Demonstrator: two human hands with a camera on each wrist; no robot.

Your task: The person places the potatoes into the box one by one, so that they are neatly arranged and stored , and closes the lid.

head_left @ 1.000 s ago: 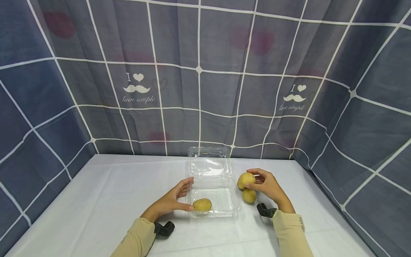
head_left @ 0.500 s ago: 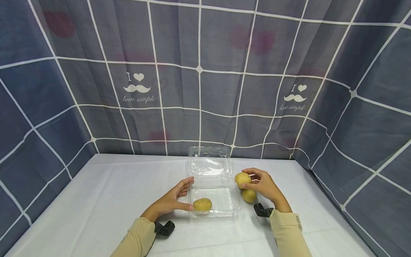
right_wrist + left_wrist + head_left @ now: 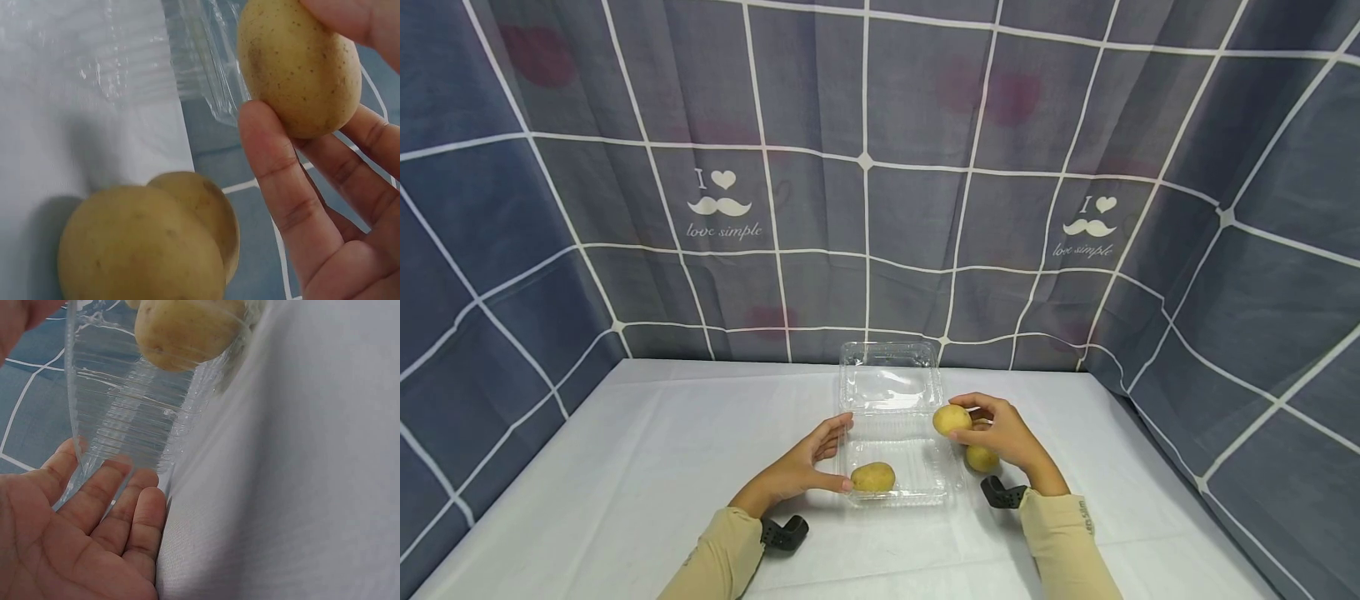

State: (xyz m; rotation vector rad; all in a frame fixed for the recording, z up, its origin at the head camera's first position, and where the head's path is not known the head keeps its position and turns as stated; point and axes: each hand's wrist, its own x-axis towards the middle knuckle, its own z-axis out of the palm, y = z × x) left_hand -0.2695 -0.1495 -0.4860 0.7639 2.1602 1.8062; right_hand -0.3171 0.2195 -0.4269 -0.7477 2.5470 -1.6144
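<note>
My right hand [image 3: 1000,429] holds a yellow potato [image 3: 952,420] between thumb and fingers, over the right rim of a clear plastic clamshell box [image 3: 917,458]. A second potato [image 3: 872,477] lies in the box's front left corner. My left hand [image 3: 801,467] rests at the box's left side, thumb at the front corner. In the left wrist view its relaxed fingers [image 3: 147,519] lie along the ribbed clear wall. Below my right hand sits another potato [image 3: 981,458], partly covered by that hand. The right wrist view shows two potatoes on the table, the front one [image 3: 140,250] overlapping the rear one [image 3: 206,200].
The box's clear lid [image 3: 891,379] stands open toward the back. A white cloth [image 3: 662,467] covers the table, and a grey-blue checked curtain [image 3: 820,208] encloses its back and sides. Each wrist carries a black camera mount [image 3: 785,533].
My right hand has moved left with its potato, from beside the box to over its right rim. The left hand, the box and the potato inside have stayed in place.
</note>
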